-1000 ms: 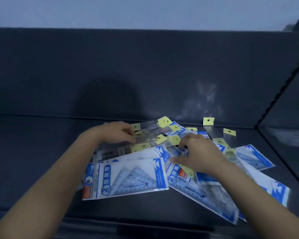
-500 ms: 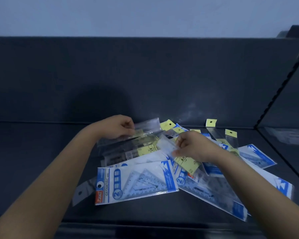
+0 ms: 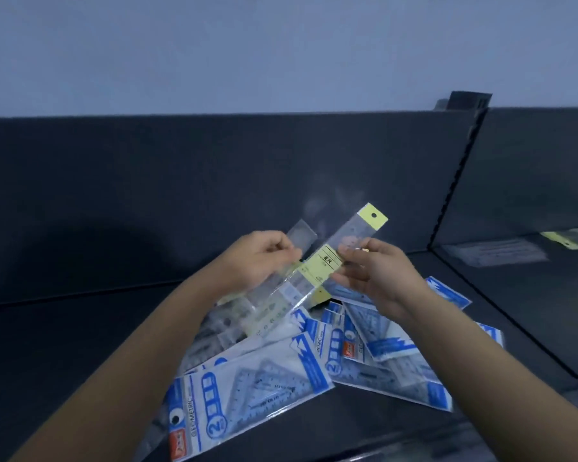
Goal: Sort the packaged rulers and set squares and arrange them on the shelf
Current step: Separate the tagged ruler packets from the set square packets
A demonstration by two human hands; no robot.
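Sleeved ruler [image 3: 325,261] pinched in right hand [image 3: 382,278], sleeved rulers [image 3: 264,311] in left hand [image 3: 257,258]

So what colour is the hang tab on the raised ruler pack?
Pale yellow tab, head view.

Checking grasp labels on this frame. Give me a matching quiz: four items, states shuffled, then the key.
Items
A. left hand
B. right hand
C. tagged ruler pack
D. front set-square pack

States
1. lies flat on the shelf, nearest the camera
2. pinches the tagged ruler pack
3. tilted above the pile, yellow tag on top
4. grips a clear pack whose end sticks up

Pairs: A-4, B-2, C-3, D-1
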